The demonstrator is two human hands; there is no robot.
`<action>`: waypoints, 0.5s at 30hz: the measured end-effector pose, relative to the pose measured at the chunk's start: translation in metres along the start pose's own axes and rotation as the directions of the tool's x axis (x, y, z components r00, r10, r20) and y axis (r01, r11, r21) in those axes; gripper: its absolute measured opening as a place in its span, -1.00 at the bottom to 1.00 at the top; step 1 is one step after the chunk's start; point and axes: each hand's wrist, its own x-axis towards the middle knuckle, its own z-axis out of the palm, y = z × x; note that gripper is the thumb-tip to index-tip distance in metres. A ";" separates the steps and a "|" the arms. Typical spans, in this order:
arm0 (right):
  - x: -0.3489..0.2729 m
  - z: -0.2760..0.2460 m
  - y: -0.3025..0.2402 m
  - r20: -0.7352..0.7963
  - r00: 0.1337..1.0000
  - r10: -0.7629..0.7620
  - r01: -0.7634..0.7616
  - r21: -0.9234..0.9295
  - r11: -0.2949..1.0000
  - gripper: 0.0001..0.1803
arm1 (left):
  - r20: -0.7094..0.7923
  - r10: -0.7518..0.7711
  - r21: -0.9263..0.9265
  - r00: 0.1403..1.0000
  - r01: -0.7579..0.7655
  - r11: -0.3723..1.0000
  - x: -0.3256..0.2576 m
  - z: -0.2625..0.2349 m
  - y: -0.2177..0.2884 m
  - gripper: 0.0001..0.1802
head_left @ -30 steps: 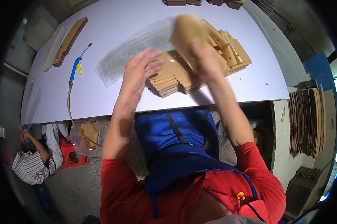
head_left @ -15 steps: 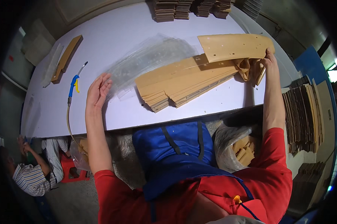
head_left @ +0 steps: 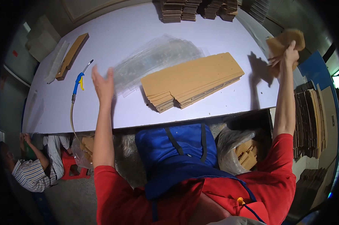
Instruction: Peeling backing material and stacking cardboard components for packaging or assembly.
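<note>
My right hand (head_left: 290, 52) is raised at the far right, above the table's right end, and grips a bunch of brown cardboard pieces (head_left: 284, 43) that look blurred. My left hand (head_left: 102, 83) is lifted over the left part of the white table (head_left: 113, 45), fingers apart and holding nothing. Between the hands lies a fanned stack of long flat cardboard sheets (head_left: 192, 80). A pile of clear plastic bags (head_left: 154, 60) lies just behind that stack, near my left hand.
A blue air blow gun with hose (head_left: 77, 84) and a wooden block (head_left: 72, 56) lie at the table's left. Stacks of cardboard (head_left: 195, 9) stand along the far edge. Upright cardboard sheets (head_left: 312, 123) fill the right side. Another person (head_left: 34, 168) crouches at lower left.
My right hand lifted the cardboard pieces off the table's right end and up to the right. My left hand rose from the tabletop. The long sheet on top of the stack is gone.
</note>
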 end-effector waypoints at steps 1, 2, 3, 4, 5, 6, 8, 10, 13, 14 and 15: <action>-0.041 -0.003 -0.028 -0.020 0.995 -0.095 0.091 -0.141 0.986 -0.38 | -0.068 0.233 0.165 0.970 -0.220 0.962 -0.017 0.004 0.005 -0.47; -0.026 -0.007 -0.013 -0.050 0.905 -0.423 0.407 -0.194 0.893 -0.46 | 0.161 0.192 0.023 0.968 -0.199 0.980 -0.027 0.010 0.023 -0.46; -0.014 -0.005 0.000 -0.051 0.712 -0.700 0.671 -0.243 0.700 -0.55 | 0.382 0.170 -0.099 0.909 -0.143 0.985 -0.033 0.011 0.042 -0.44; -0.051 0.002 -0.022 -0.035 0.719 -0.694 0.670 -0.230 0.706 -0.55 | 0.386 0.154 -0.078 0.909 -0.134 0.988 -0.045 0.007 0.051 -0.44; -0.093 0.012 -0.043 0.047 0.715 -0.698 0.699 -0.035 0.714 -0.65 | 0.516 0.210 -0.070 0.830 -0.203 0.977 -0.057 0.003 0.060 -0.49; -0.147 0.015 -0.074 0.122 0.694 -0.709 0.691 0.160 0.705 -0.73 | 0.633 0.258 -0.079 0.729 -0.271 0.959 -0.069 0.000 0.066 -0.53; -0.247 0.043 -0.107 0.172 0.583 -0.794 0.691 0.409 0.596 -0.71 | 0.621 0.203 -0.046 0.757 -0.224 0.974 -0.086 -0.005 0.071 -0.62; -0.346 0.043 -0.139 0.390 0.559 -0.731 0.571 0.458 0.681 -0.36 | 0.581 0.189 -0.102 0.792 -0.159 0.982 -0.094 0.002 0.068 -0.71; -0.441 0.053 -0.138 0.641 0.342 -0.687 0.497 0.497 0.712 -0.56 | 0.539 0.229 -0.107 0.810 -0.204 0.973 -0.092 0.009 0.075 -0.74; -0.466 0.068 -0.122 0.666 0.320 -0.674 0.488 0.494 0.719 -0.64 | 0.490 0.297 -0.093 0.819 -0.290 0.953 -0.090 0.013 0.075 -0.76; -0.485 0.081 -0.105 0.689 0.296 -0.661 0.481 0.490 0.727 -0.69 | 0.441 0.367 -0.075 0.819 -0.373 0.925 -0.088 0.018 0.075 -0.78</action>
